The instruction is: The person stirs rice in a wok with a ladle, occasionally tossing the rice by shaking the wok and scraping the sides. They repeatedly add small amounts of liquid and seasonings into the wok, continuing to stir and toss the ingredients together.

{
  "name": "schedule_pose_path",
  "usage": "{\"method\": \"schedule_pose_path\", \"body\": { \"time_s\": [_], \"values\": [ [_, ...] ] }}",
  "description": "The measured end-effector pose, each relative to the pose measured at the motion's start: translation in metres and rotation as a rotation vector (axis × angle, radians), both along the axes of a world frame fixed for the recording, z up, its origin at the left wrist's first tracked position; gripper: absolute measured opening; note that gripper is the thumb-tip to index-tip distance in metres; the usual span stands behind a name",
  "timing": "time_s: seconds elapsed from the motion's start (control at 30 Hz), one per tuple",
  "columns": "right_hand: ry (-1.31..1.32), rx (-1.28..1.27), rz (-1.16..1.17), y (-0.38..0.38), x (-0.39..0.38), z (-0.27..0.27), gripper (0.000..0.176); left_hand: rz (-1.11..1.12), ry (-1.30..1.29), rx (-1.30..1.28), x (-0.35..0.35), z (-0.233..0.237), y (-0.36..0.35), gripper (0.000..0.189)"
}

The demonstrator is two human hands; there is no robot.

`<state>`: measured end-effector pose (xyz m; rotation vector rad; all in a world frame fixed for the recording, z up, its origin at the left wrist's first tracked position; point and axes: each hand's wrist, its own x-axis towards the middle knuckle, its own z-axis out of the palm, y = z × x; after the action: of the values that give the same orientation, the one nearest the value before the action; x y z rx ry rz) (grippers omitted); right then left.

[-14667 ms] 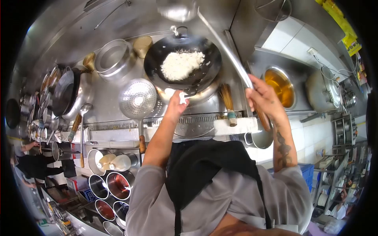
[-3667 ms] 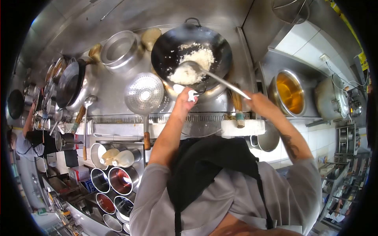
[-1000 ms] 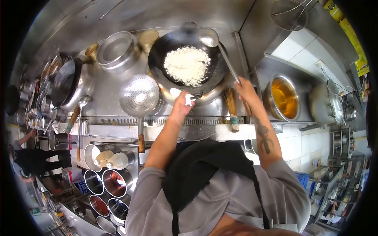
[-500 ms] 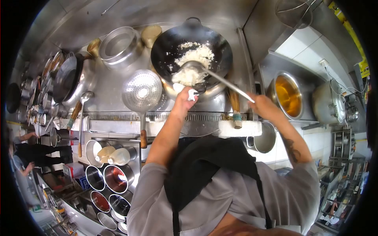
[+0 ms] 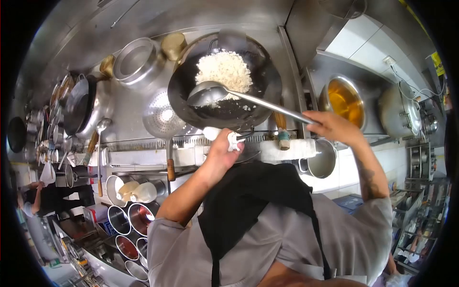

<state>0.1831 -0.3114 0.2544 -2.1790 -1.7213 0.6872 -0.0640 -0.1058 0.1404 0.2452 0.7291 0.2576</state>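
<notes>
A dark wok (image 5: 265,103) is drawn toward me over the burner, with white rice (image 5: 224,69) heaped in its far half. My left hand (image 5: 225,148) is closed around the wok's near handle (image 5: 246,136), with a folded white cloth (image 5: 212,133) between palm and metal. My right hand (image 5: 332,126) grips the end of a long metal ladle (image 5: 267,104). The ladle's bowl lies inside the wok, just on the near side of the rice. A few grains stick to the dark wall near it.
Left of the wok are a perforated skimmer (image 5: 165,115) and a steel pot (image 5: 136,62). A bamboo brush (image 5: 282,134) stands to the right, before a basin of amber liquid (image 5: 344,105). Several sauce containers (image 5: 126,248) stand lower left. Another person (image 5: 52,198) is at far left.
The wok has come nearer to me and slightly left, together with my left hand. The rice has gathered into one heap at the far side. The ladle's bowl has shifted left, off the rice.
</notes>
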Motion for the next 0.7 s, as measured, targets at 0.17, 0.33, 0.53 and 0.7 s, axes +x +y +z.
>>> {"method": "schedule_pose_path", "body": {
  "time_s": [0.17,0.33,0.53,0.7],
  "values": [
    [-0.208,-0.069,-0.122,0.035,0.007,-0.032,0.039,0.137,-0.142,0.041,0.019,-0.05,0.028,0.01],
    [-0.338,0.188,-0.195,0.018,-0.003,-0.034,0.038,-0.083,0.064,0.034,-0.029,-0.107,-0.024,0.012],
    [-0.14,0.014,-0.203,-0.01,0.007,-0.001,0.035,0.053,-0.115,-0.031,0.039,-0.109,0.088,0.005],
    [-0.169,0.148,-0.337,0.028,0.054,-0.07,0.035,0.045,-0.008,0.082,0.062,-0.125,0.099,0.005]
  ]
}}
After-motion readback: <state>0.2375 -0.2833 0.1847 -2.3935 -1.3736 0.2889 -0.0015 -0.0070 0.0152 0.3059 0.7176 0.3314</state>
